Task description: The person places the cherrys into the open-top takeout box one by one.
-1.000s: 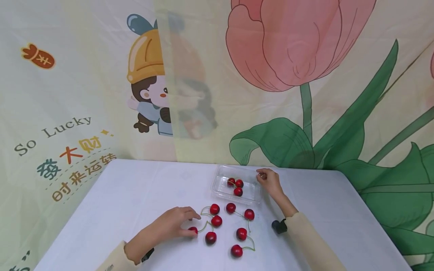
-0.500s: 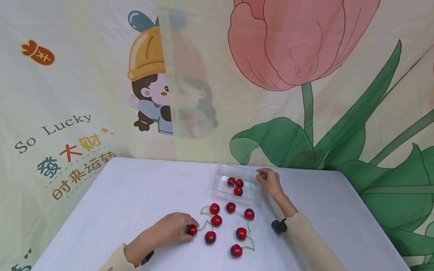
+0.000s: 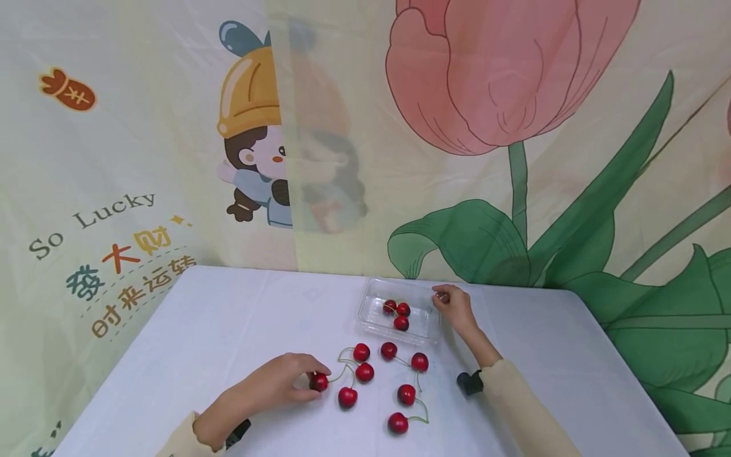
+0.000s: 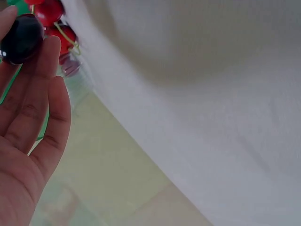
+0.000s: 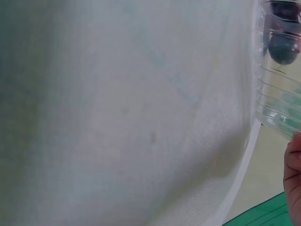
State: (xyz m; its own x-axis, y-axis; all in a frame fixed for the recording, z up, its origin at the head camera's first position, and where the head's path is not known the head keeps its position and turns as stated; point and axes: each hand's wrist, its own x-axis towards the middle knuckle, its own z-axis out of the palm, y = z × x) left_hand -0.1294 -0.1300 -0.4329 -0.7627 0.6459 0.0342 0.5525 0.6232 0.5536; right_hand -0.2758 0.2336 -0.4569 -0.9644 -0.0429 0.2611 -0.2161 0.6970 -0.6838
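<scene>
Head view: a person sits at a white table (image 3: 228,317) with both hands out. The left hand (image 3: 280,381) lies low on the table, its fingers curled round a dark red cherry (image 3: 318,381), which is pinched between thumb and fingertips at the hand's right edge. The left wrist view confirms this, showing the cherry (image 4: 21,37) held against the fingertips (image 4: 49,52). A thin green stem runs from the held fruit to the right, toward the loose cherries (image 3: 388,381) scattered on the table just beyond it; so the stem's long axis points away from the palm, toward the middle of the table. Farther back and to the right stands a clear plastic tray (image 3: 371,320) with three cherries inside. The right hand (image 3: 454,308) is at the tray's far right corner, fingers bent and pinching its rim. The tray lies up and to the right of the held cherry, well apart from it, with the loose fruit between; the right hand is much the nearer to it. Behind the table hangs a printed cloth (image 3: 502,95) with a large pink tulip and a cartoon child.
</scene>
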